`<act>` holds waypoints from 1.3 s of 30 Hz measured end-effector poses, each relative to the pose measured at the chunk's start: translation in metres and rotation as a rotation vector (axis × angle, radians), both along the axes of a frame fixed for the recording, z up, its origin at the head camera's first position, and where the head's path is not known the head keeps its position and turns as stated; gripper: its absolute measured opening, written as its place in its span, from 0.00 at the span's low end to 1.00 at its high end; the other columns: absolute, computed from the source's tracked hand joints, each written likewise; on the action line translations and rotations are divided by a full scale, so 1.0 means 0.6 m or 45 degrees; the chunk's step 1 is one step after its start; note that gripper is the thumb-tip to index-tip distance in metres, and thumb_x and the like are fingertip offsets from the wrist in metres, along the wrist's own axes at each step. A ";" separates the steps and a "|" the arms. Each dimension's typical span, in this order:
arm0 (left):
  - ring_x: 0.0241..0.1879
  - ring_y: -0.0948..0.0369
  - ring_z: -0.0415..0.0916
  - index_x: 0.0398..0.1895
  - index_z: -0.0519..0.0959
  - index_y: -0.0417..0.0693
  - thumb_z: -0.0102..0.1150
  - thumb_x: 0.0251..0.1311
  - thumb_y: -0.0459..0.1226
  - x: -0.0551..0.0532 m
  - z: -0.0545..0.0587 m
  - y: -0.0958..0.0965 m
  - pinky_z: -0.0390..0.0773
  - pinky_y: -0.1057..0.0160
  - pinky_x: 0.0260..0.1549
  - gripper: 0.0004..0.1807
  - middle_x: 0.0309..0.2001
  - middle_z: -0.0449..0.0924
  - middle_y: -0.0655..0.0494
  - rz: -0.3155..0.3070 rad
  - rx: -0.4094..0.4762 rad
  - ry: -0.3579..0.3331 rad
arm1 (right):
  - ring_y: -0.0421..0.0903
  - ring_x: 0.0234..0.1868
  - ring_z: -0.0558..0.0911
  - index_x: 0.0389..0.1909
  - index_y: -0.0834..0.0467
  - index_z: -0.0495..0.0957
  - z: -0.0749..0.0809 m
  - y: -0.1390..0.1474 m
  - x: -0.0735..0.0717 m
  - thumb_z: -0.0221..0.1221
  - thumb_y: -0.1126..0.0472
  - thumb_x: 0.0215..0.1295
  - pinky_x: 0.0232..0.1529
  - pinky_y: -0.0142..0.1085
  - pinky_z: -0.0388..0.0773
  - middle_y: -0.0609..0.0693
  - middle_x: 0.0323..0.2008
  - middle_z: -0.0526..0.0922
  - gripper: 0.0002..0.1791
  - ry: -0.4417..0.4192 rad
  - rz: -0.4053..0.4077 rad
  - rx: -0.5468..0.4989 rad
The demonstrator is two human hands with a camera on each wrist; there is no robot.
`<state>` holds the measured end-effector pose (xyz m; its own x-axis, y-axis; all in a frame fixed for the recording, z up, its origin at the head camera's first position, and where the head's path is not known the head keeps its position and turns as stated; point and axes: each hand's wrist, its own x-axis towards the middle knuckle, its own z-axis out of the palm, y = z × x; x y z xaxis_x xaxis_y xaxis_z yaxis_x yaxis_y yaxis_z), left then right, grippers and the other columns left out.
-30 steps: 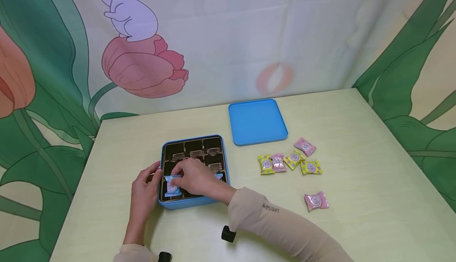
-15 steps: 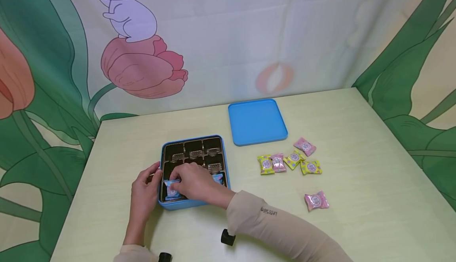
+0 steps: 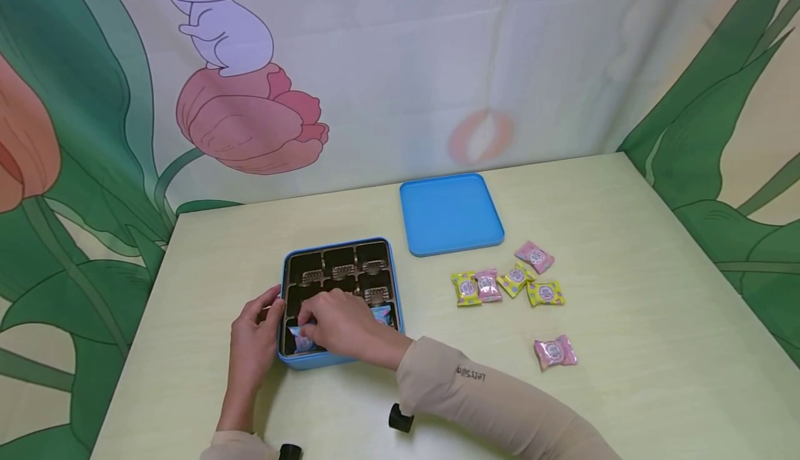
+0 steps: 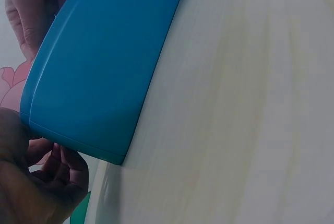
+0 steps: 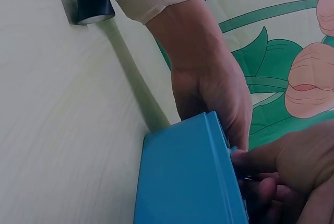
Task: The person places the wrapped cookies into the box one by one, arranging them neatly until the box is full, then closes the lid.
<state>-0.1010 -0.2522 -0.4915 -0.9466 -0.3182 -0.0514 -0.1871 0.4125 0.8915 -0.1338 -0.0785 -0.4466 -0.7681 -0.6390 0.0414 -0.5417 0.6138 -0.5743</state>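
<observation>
The place looks like a small staged recording corner; whether it belongs to a home, an office or a studio cannot be told. A pale wood-grain table (image 3: pixel 625 293) stands against a creased backdrop (image 3: pixel 400 85) printed with a white cartoon animal (image 3: pixel 231 39), a pink flower (image 3: pixel 250 123) and big green leaves (image 3: pixel 690 168).

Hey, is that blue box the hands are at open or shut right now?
Open: the blue box shows its black compartments from above, and the blue lid lies apart on the table.
</observation>
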 end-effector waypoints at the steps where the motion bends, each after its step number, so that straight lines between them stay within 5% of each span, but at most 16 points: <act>1: 0.46 0.69 0.73 0.70 0.76 0.43 0.53 0.79 0.44 0.000 0.000 0.000 0.73 0.80 0.37 0.23 0.61 0.76 0.45 0.001 0.002 0.001 | 0.31 0.24 0.76 0.36 0.49 0.90 0.000 0.000 0.000 0.68 0.58 0.69 0.25 0.27 0.72 0.36 0.28 0.85 0.03 0.011 0.001 0.009; 6: 0.46 0.69 0.74 0.70 0.76 0.43 0.53 0.79 0.44 0.000 -0.001 0.001 0.72 0.80 0.38 0.23 0.61 0.76 0.45 0.006 -0.001 0.004 | 0.32 0.25 0.76 0.34 0.48 0.90 0.001 -0.001 0.001 0.66 0.58 0.71 0.26 0.29 0.72 0.35 0.25 0.81 0.06 0.063 0.016 0.067; 16: 0.55 0.53 0.75 0.71 0.74 0.43 0.52 0.79 0.45 0.002 0.000 0.000 0.70 0.82 0.37 0.25 0.63 0.74 0.44 -0.011 0.014 -0.002 | 0.35 0.25 0.78 0.26 0.48 0.86 -0.008 -0.007 0.008 0.64 0.61 0.69 0.24 0.32 0.75 0.37 0.22 0.80 0.11 0.292 0.062 0.182; 26: 0.55 0.52 0.75 0.71 0.74 0.42 0.52 0.79 0.44 0.001 0.000 0.001 0.70 0.82 0.37 0.24 0.62 0.74 0.43 -0.011 -0.003 0.001 | 0.36 0.24 0.77 0.22 0.47 0.83 -0.004 -0.005 0.015 0.64 0.63 0.68 0.20 0.32 0.71 0.39 0.25 0.79 0.14 0.401 0.070 0.190; 39: 0.55 0.52 0.74 0.71 0.74 0.42 0.52 0.79 0.45 0.002 0.002 0.002 0.70 0.82 0.38 0.25 0.64 0.74 0.43 -0.011 0.018 -0.010 | 0.42 0.29 0.83 0.25 0.49 0.86 -0.010 -0.007 0.017 0.64 0.61 0.69 0.23 0.35 0.79 0.43 0.27 0.80 0.11 0.557 0.031 0.212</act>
<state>-0.1000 -0.2511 -0.4902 -0.9488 -0.3094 -0.0632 -0.1906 0.4013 0.8959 -0.1236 -0.0829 -0.4528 -0.6860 -0.6821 0.2532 -0.7263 0.6624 -0.1836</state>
